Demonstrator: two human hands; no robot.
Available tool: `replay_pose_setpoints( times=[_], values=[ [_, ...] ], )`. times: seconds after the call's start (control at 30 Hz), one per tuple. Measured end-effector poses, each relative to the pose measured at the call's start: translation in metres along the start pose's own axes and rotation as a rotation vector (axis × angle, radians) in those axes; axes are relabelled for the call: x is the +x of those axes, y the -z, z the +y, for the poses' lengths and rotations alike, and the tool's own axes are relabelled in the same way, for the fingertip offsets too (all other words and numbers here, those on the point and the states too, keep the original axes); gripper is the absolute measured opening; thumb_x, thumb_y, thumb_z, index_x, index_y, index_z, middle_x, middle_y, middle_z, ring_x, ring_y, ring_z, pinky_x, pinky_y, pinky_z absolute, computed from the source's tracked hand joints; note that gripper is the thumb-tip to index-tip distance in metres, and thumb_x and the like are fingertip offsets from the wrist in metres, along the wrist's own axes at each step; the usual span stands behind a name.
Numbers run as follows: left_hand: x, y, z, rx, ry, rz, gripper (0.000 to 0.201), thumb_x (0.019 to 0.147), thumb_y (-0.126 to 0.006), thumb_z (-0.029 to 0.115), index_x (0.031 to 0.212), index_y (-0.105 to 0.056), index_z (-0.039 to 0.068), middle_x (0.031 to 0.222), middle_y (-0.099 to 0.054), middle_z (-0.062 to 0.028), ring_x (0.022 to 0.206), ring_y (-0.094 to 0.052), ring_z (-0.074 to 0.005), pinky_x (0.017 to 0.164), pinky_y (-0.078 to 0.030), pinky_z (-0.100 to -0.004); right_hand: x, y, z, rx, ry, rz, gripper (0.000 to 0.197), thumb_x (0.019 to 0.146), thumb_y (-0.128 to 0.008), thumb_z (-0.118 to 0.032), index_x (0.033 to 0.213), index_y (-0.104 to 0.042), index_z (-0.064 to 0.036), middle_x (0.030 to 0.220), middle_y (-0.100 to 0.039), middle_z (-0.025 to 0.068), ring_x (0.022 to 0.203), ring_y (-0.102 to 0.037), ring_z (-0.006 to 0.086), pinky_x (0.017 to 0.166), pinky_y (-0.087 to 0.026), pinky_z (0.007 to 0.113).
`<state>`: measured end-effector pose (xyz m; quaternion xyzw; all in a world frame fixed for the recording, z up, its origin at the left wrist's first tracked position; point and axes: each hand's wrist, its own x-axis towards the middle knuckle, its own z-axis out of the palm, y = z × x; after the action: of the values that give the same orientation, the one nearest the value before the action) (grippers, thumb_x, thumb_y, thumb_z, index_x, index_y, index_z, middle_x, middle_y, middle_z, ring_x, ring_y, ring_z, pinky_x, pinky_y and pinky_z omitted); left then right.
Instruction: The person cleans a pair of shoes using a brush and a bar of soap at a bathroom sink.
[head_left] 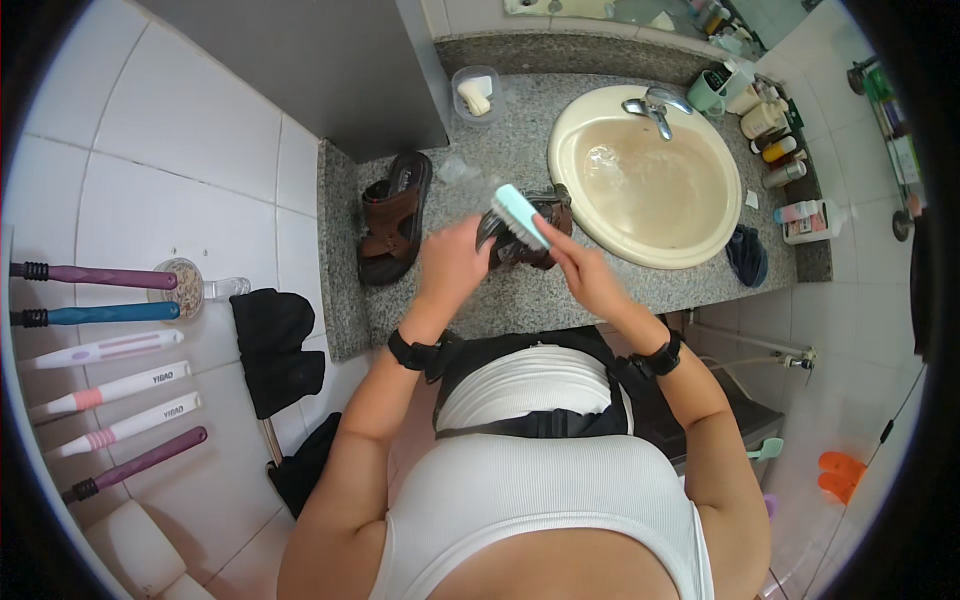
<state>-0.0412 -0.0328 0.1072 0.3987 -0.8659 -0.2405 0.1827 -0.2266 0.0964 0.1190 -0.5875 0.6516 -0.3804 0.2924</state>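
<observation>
Two hands busy | left hand (452,262) grips brown leather sandal (520,232) | right hand (585,268) clenches pale-green plastic brush (520,215) | best: short firm strokes, sandal steady.

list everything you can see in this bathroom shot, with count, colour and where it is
scrub brush: 1, pale teal, in the right hand over the held sandal
held sandal: 1, brown, gripped by the left hand above the counter
second sandal: 1, brown, lying on the counter's left end
counter: 1, grey speckled stone, along the wall
sink: 1, cream oval, holding cloudy water, counter's right half
faucet: 1, chrome, at the sink's back rim
soap dish: 1, clear, with a pale bar, back of the counter
mug: 1, green, right of the faucet
bottles: several, mixed colours, counter's right end
dark cloth: 1, navy, counter's front right
toothbrushes: 7, purple, blue, white-pink, on the left wall
left hand: 1, holding the sandal
right hand: 1, holding the brush
</observation>
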Motion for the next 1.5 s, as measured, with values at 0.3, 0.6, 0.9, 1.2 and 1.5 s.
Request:
replay_pose_setpoints(
  times=[0.3,0.6,0.9,1.2,1.5],
  values=[
    [-0.002,0.008,0.014,0.161,-0.132,-0.032,0.034,0.074,-0.074,0.020,0.105,-0.066,0.008,0.078,-0.066,-0.0151,0.070,-0.064,-0.0341,0.060,-0.050,-0.0420,-0.012,0.011,-0.027,0.015,-0.067,-0.110,0.052,0.094,-0.051,-0.007,0.143,-0.041,-0.0228,0.096,-0.064,0.0262,0.088,-0.065,0.0395,0.076,-0.050,0.037],
    [0.008,0.028,0.050,-0.030,-0.431,0.126,0.033,0.068,-0.077,0.010,0.101,-0.069,0.007,0.085,-0.069,-0.0080,0.073,-0.061,-0.0273,0.065,-0.049,-0.0361,0.017,0.026,-0.020,0.035,0.090,0.227,0.057,0.086,-0.066,-0.012,0.140,-0.047,-0.0161,0.087,-0.061,0.0164,0.072,-0.059,0.0263,0.068,-0.047,0.034],
    [0.015,0.012,0.051,-0.203,-0.329,0.190,0.037,0.070,-0.078,0.009,0.104,-0.066,0.005,0.092,-0.069,-0.0093,0.077,-0.062,-0.0272,0.070,-0.051,-0.0354,0.024,0.020,0.000,-0.070,0.090,0.261,0.069,0.074,-0.080,-0.020,0.136,-0.051,-0.0149,0.091,-0.055,0.0093,0.069,-0.050,0.0221,0.064,-0.043,0.032],
    [0.023,-0.007,0.039,-0.513,-0.219,0.231,0.036,0.073,-0.074,0.007,0.108,-0.064,0.006,0.096,-0.070,-0.0106,0.085,-0.064,-0.0317,0.077,-0.051,-0.0358,0.032,0.026,0.001,-0.077,0.080,0.279,0.066,0.071,-0.080,-0.008,0.131,-0.054,-0.0122,0.113,-0.063,0.0138,0.102,-0.062,0.0288,0.084,-0.047,0.036],
    [0.015,-0.002,0.047,-0.394,-0.238,0.102,0.030,0.077,-0.070,0.007,0.106,-0.065,0.001,0.096,-0.067,-0.0207,0.086,-0.066,-0.0374,0.073,-0.052,-0.0397,0.000,0.048,-0.004,0.070,0.094,0.483,0.047,0.080,-0.071,-0.004,0.125,-0.061,-0.0103,0.101,-0.065,0.0135,0.087,-0.063,0.0242,0.076,-0.048,0.029]
  ],
)
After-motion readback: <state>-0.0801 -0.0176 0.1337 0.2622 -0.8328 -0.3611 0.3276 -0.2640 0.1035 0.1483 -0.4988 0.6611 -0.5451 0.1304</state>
